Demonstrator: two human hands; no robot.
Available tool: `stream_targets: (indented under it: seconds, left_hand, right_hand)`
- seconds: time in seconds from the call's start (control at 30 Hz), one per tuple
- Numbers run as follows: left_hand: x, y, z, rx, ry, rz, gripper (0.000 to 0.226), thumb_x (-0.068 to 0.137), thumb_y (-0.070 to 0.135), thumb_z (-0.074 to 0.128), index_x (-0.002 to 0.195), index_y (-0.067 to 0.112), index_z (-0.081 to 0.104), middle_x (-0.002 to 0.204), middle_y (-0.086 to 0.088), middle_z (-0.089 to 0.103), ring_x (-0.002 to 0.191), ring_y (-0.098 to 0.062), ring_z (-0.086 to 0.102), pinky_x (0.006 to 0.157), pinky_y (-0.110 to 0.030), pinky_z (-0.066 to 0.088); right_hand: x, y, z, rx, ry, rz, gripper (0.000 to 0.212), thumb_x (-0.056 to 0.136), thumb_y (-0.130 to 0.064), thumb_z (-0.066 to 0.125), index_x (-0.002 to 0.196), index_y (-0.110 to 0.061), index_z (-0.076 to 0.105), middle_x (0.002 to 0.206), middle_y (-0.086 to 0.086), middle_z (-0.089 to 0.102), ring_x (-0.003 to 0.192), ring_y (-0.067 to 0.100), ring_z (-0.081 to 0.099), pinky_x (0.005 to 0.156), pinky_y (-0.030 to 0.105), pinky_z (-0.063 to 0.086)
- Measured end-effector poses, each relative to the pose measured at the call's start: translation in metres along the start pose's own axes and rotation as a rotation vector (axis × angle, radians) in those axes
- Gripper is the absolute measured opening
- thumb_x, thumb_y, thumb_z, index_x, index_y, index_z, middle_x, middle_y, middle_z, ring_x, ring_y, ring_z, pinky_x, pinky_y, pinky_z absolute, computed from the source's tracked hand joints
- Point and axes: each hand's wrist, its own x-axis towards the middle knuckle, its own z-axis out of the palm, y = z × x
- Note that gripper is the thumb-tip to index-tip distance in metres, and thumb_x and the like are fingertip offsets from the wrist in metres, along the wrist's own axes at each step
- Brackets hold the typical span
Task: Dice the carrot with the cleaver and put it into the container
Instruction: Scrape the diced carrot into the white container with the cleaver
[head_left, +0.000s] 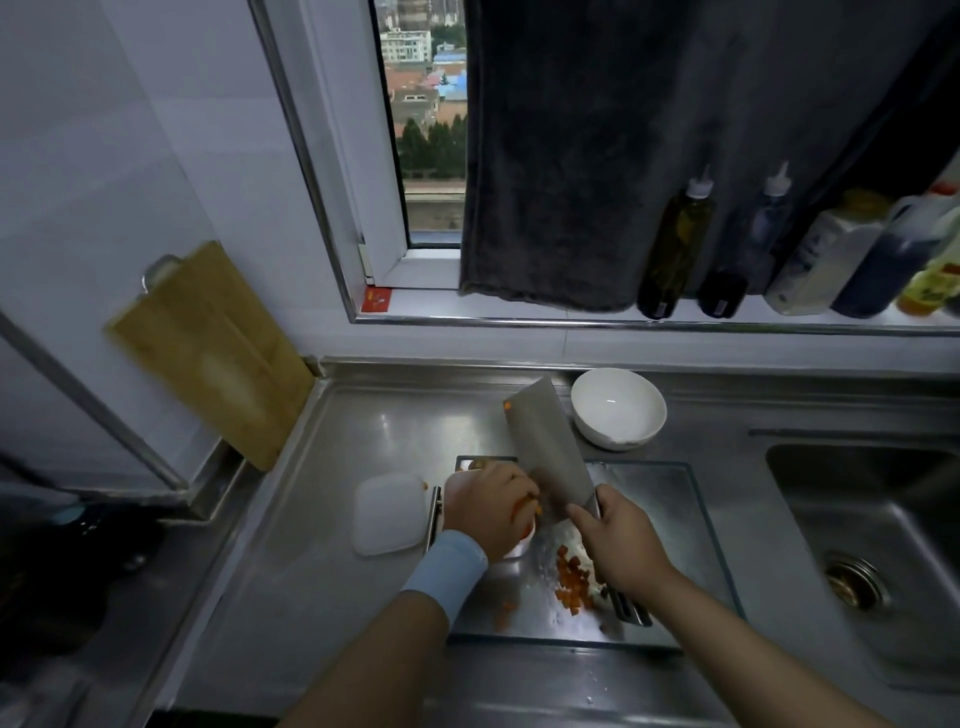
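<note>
My right hand (621, 540) grips the handle of the cleaver (548, 447), whose broad steel blade is raised and tilted, with a carrot bit stuck near its far corner. My left hand (491, 506), with a blue wristband, is cupped around orange carrot dice (522, 506) against the blade, above a white container (517, 545) that it mostly hides. More diced carrot (571, 577) lies on the steel cutting board (660, 519). The container's translucent lid (392, 512) rests to the left.
A white bowl (618, 408) stands behind the board. A sink (872, 551) with a drain lies to the right. A wooden board (213, 353) leans on the left wall. Several bottles (675, 249) and a dark towel (623, 156) line the windowsill.
</note>
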Motion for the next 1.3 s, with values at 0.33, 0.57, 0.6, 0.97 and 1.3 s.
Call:
stream_targets:
  seconds: [0.33, 0.57, 0.6, 0.97, 1.3]
  left_hand:
    - [-0.043, 0.035, -0.014, -0.185, 0.043, 0.049, 0.022, 0.092, 0.028, 0.044, 0.089, 0.022, 0.065, 0.089, 0.005, 0.063, 0.082, -0.013, 0.058, 0.075, -0.023, 0.048]
    - [-0.096, 0.06, 0.032, -0.229, -0.121, 0.005, 0.03, 0.091, 0.036, 0.052, 0.116, 0.024, 0.063, 0.116, -0.001, 0.06, 0.105, -0.02, 0.057, 0.087, -0.037, 0.05]
    - [-0.102, 0.061, 0.036, -0.183, -0.19, -0.045, 0.041, 0.093, 0.045, 0.047, 0.129, 0.029, 0.056, 0.132, -0.003, 0.053, 0.121, -0.024, 0.048, 0.098, -0.043, 0.043]
    - [-0.079, 0.11, 0.074, -0.068, -0.37, -0.274, 0.086, 0.093, 0.062, 0.034, 0.151, 0.023, -0.016, 0.155, 0.001, -0.026, 0.143, -0.019, -0.023, 0.118, -0.036, -0.009]
    - [-0.007, 0.116, 0.09, -0.104, -0.293, -0.397, 0.074, 0.1, 0.047, 0.031, 0.152, 0.015, -0.012, 0.156, -0.005, -0.024, 0.143, -0.023, -0.024, 0.118, -0.037, -0.009]
  right_hand:
    - [-0.022, 0.046, -0.05, -0.036, 0.005, 0.155, 0.021, 0.096, -0.036, 0.057, 0.085, -0.019, 0.054, 0.065, 0.005, 0.063, 0.053, 0.024, 0.061, 0.054, 0.038, 0.051]
    - [-0.055, 0.089, -0.059, -0.06, -0.019, 0.222, 0.03, 0.097, -0.029, 0.058, 0.073, -0.014, 0.047, 0.069, 0.003, 0.058, 0.065, 0.019, 0.057, 0.054, 0.03, 0.038]
    - [-0.059, 0.095, -0.058, -0.061, -0.023, 0.229, 0.03, 0.097, -0.03, 0.058, 0.074, -0.014, 0.047, 0.068, 0.003, 0.059, 0.065, 0.019, 0.057, 0.054, 0.029, 0.037]
    - [-0.075, 0.124, -0.043, -0.044, -0.059, 0.275, 0.03, 0.092, -0.044, 0.061, 0.078, -0.019, 0.054, 0.067, -0.001, 0.066, 0.062, 0.02, 0.064, 0.062, 0.033, 0.051]
    - [-0.07, 0.129, -0.043, -0.029, -0.058, 0.255, 0.027, 0.094, -0.045, 0.061, 0.085, -0.02, 0.059, 0.077, -0.004, 0.068, 0.068, 0.014, 0.065, 0.065, 0.034, 0.055]
